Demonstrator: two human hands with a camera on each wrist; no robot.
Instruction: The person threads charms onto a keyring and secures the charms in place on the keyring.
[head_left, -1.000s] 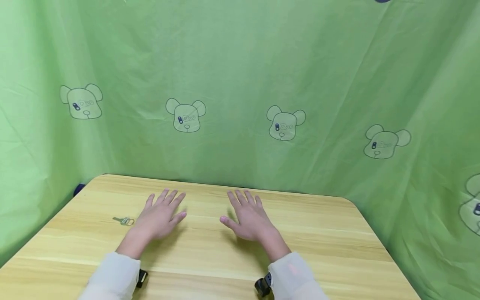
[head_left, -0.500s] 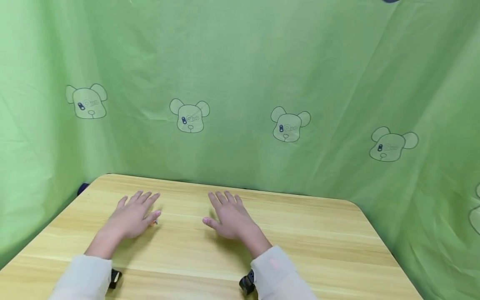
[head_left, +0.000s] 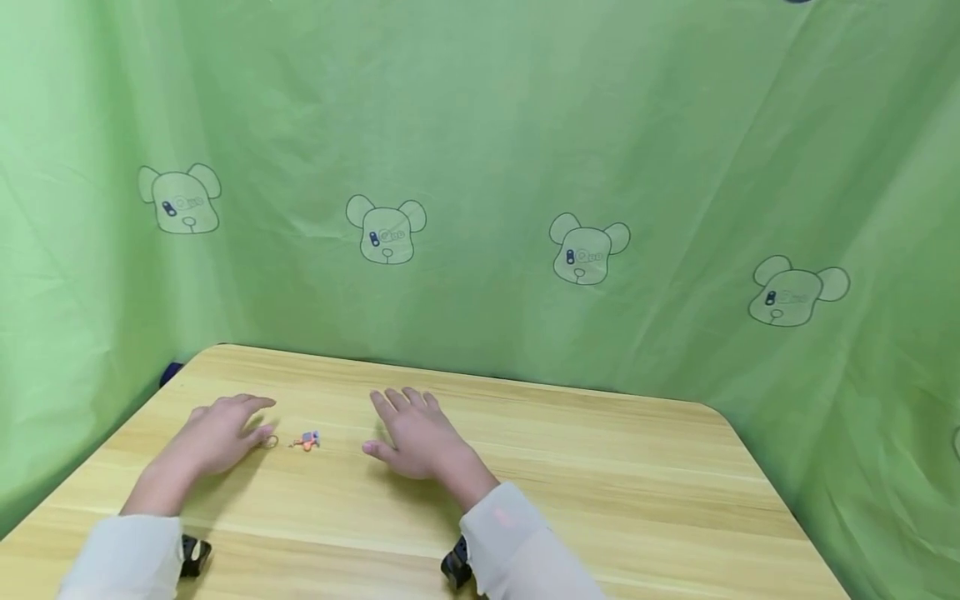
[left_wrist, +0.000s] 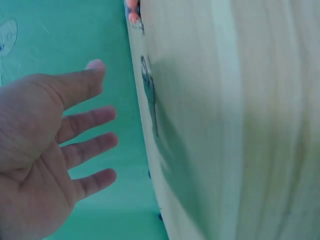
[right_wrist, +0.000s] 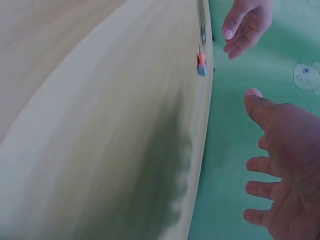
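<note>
My left hand (head_left: 217,435) hovers above the table's left part, thumb and fingers apart, holding nothing. Below it lies a key (left_wrist: 149,90), plain in the left wrist view; in the head view the hand hides most of it, leaving its ring (head_left: 271,442) showing by the thumb. Just right of that ring sits a small orange and blue charm (head_left: 307,440) with a bit of chain. Farther right, my right hand (head_left: 417,437) is held over the wood with fingers spread and nothing in it. The right wrist view has the charm (right_wrist: 201,64) lying ahead of that hand.
A light wooden table (head_left: 600,483) with rounded far corners carries these things. Green cloth (head_left: 480,125) printed with bear heads hangs behind it and at both sides. A black wrist strap (head_left: 195,556) shows at the left sleeve and another (head_left: 456,564) at the right.
Both hands have moved left across the table. The left hand now covers most of the key, and the charm, previously hidden, has come into sight. Its fingers have bent slightly. The view has shifted a little.
</note>
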